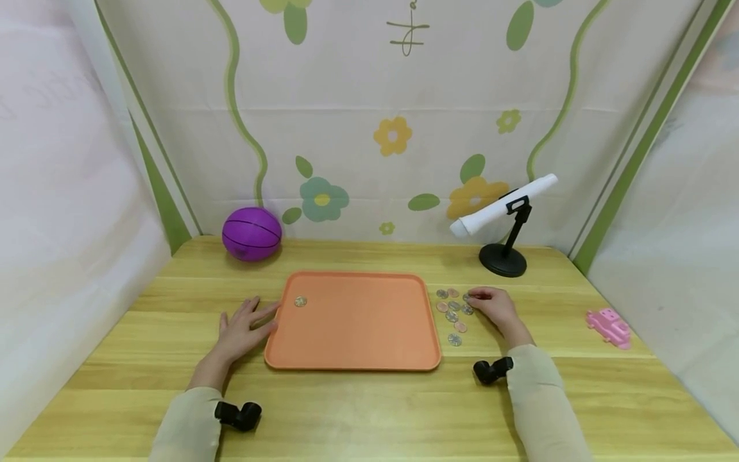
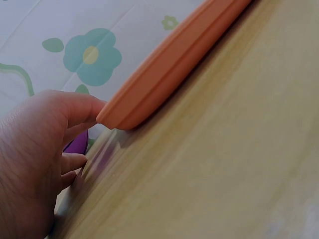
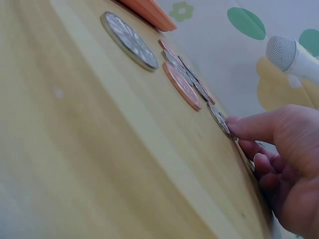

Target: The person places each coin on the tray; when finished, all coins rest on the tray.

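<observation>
A coral-orange tray (image 1: 353, 321) lies flat on the table, with one silver coin (image 1: 301, 301) near its upper left corner. My left hand (image 1: 239, 333) rests at the tray's left side, fingers spread; in the left wrist view, fingertips (image 2: 99, 110) meet the tray's rim (image 2: 164, 72). Right of the tray lies a loose group of silver coins (image 1: 452, 316) and copper-coloured coins (image 1: 460, 326). At the group's far right, my right hand (image 1: 498, 309) pinches a silver coin (image 1: 466, 297) between thumb and fingers. In the right wrist view, the thumb (image 3: 249, 127) partly covers that coin.
A purple ball (image 1: 251, 234) sits at the back left. At the back right, a white microphone (image 1: 502, 206) leans in a black stand (image 1: 503, 259). A pink toy car (image 1: 609, 327) lies near the right edge. Flower-patterned cloth (image 1: 358, 96) closes off the back.
</observation>
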The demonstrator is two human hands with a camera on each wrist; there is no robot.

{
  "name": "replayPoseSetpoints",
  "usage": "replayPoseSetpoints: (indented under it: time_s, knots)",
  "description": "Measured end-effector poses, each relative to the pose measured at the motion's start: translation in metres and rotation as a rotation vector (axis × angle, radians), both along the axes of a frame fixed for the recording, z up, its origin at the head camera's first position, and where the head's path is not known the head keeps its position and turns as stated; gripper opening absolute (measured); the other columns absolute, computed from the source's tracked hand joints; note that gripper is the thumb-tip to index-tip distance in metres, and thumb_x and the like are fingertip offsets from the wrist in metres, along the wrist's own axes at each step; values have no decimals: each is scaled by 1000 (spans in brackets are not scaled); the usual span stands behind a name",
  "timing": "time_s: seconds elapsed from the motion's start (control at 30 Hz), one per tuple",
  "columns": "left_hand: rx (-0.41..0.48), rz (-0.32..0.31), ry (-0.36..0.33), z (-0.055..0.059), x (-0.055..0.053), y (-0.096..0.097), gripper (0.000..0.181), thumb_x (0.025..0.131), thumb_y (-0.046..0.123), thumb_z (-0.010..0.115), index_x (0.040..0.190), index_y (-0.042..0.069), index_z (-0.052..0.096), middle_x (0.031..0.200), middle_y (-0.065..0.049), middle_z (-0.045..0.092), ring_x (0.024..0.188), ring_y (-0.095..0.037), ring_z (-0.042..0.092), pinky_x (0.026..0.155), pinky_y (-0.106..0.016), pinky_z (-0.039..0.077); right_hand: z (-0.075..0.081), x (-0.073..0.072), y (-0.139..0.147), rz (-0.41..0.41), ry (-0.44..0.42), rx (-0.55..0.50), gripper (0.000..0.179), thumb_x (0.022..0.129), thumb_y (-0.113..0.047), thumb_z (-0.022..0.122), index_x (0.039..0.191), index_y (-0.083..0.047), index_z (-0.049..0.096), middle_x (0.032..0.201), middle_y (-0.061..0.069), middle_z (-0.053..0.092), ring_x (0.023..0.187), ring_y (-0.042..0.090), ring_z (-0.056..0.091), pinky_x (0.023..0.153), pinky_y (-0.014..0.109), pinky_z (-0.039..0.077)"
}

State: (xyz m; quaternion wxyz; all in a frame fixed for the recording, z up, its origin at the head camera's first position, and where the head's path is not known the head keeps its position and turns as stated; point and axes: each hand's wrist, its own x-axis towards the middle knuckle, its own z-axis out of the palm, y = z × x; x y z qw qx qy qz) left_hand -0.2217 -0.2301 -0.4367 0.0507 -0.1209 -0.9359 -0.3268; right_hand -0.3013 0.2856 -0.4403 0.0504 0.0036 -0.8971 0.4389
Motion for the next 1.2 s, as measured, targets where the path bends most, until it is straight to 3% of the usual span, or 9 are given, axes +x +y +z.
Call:
replayPoseSetpoints:
  time_s: [0.57, 0.87, 1.2]
  knots:
    - [-17, 1, 8, -2, 2, 1, 47, 85, 36, 51, 126, 14, 47, 134, -27, 21, 123, -43, 11, 87, -63, -7, 6, -1, -6, 12, -80, 133, 18, 81, -11, 58, 92, 3, 57, 82, 10, 52, 74, 23, 46, 66, 33, 37]
    - [-13, -1, 12, 1, 2, 1, 47, 85, 35, 52, 126, 13, 47, 134, -28, 22, 123, -43, 11, 87, -64, -7, 4, 4, -6, -8, -7, 119, 20, 80, -8, 60, 94, 5, 54, 89, 16, 52, 80, 26, 48, 72, 38, 38]
    - [-16, -8, 16, 1, 1, 0, 47, 85, 34, 52, 126, 14, 47, 134, -28, 21, 123, -43, 11, 86, -64, -7, 3, 7, -4, -10, 99, 40, 17, 77, -1, 60, 92, 3, 54, 78, 10, 51, 69, 20, 45, 62, 30, 38]
